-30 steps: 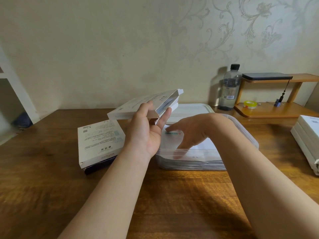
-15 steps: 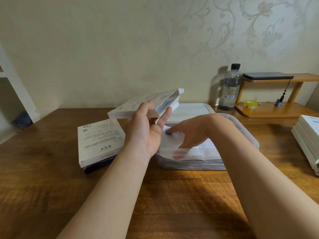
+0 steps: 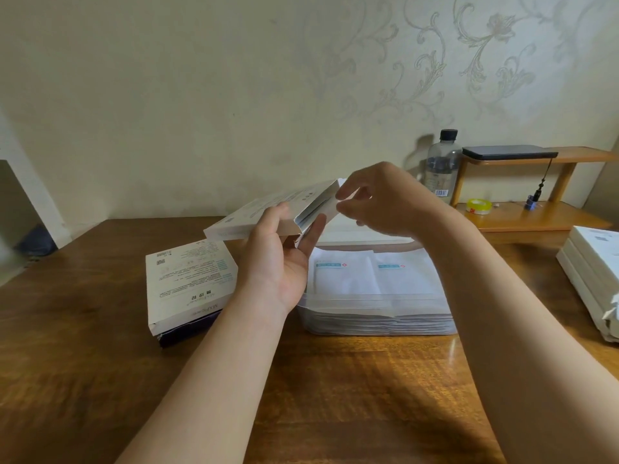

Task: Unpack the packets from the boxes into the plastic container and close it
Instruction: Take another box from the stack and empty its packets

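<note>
The packets [image 3: 373, 276] lay stacked nearly to the rim inside the clear plastic container [image 3: 378, 324] in the middle of the table [image 3: 335, 380], two with blue labels side by side on top. A second before, my right hand [image 3: 392, 202] had been down in the container, pressing on that stack; by now I had lifted it out and brought it up to the open end of the box [image 3: 268, 209]. I took that to mean the last packets were settled and I was going back for more. My right fingers were pinched narrow at the box's mouth, touching its flap or a packet edge; I could not tell which. My left hand [image 3: 279, 259] held the box tilted above the table, thumb on top and fingers underneath. The container's lid [image 3: 345, 229] lay behind it, off. Another box [image 3: 187, 283] sat to the left, and more lay stacked at the far right [image 3: 593, 272].
</note>
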